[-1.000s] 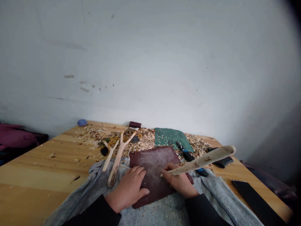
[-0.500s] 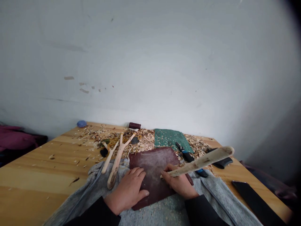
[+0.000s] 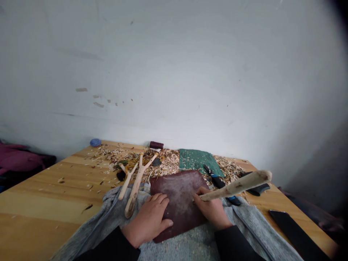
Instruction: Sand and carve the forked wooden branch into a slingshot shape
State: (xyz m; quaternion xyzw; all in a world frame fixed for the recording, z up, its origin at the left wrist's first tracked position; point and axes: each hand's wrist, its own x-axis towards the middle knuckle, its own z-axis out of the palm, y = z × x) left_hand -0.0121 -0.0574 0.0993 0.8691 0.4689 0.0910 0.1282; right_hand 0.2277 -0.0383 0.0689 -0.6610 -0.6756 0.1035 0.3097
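A dark red sheet of sandpaper [image 3: 179, 194] lies on a grey cloth [image 3: 244, 224] spread over the wooden table [image 3: 40, 203]. My left hand [image 3: 148, 219] lies flat on the sheet's left edge, fingers stretched out, pressing it down. My right hand [image 3: 213, 210] grips a pale carved wooden stick [image 3: 239, 185] at its lower end. The stick's low tip rests on the sandpaper while its thick end points up and to the right.
Two forked carved sticks [image 3: 134, 183] lie left of the sandpaper. Wood shavings [image 3: 168, 163] cover the table's far side, around a green mat [image 3: 197, 159]. A blue-handled knife [image 3: 220, 183], a black sheath [image 3: 257, 188], a dark spool [image 3: 156, 145] and a black strip [image 3: 297, 235] lie around.
My right hand has slid the stick's tip a little to the right and away across the sandpaper. The left hand has stayed put.
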